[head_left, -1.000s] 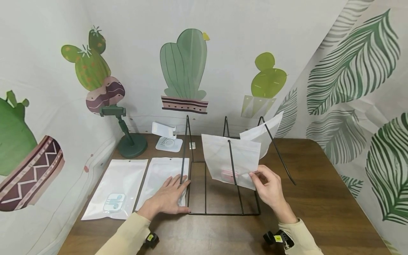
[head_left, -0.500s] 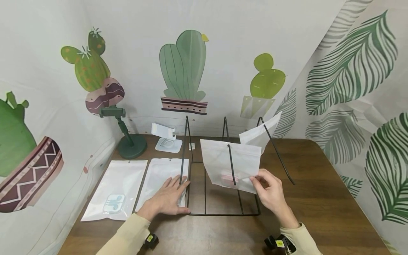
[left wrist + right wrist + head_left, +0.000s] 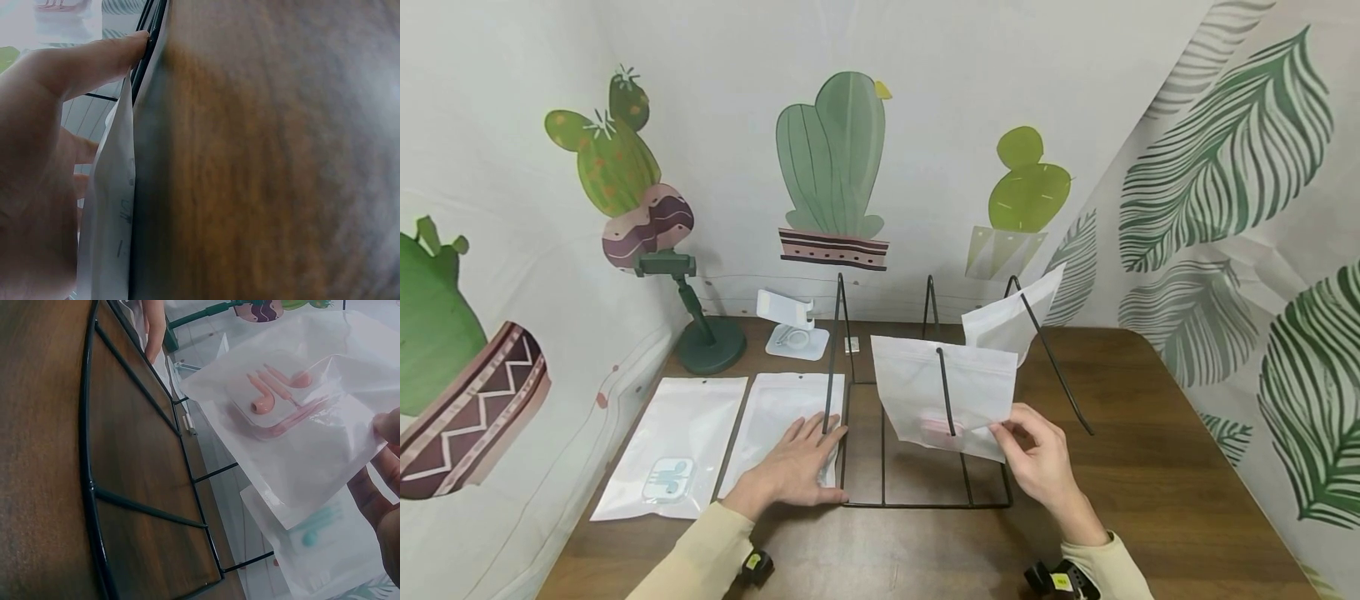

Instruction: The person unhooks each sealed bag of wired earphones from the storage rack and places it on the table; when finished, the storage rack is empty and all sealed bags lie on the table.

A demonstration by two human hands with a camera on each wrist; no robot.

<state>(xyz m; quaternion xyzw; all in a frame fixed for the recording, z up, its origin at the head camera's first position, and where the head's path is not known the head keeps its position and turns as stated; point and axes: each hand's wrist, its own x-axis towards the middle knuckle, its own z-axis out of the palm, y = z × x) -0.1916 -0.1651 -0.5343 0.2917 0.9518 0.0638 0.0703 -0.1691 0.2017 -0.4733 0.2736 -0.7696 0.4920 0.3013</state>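
Observation:
My right hand pinches the lower right edge of a white zip pouch between thumb and fingers. That pouch hangs by its top hole on the middle prong of a black wire display rack. Pink earphones in a clear case show through its front in the right wrist view. My left hand rests with fingers spread on another white pouch, beside the rack's left side. Its thumb touches the rack's base wire in the left wrist view.
A second pouch with green contents hangs from the right prong. At the far left lies a pouch with blue earphones. A green phone stand and a white folding stand stand behind, near the patterned wall cloth.
The pouch in my right hand has slid a little toward me and down along the middle prong. My right hand has lowered with it, while the left hand stays in place.

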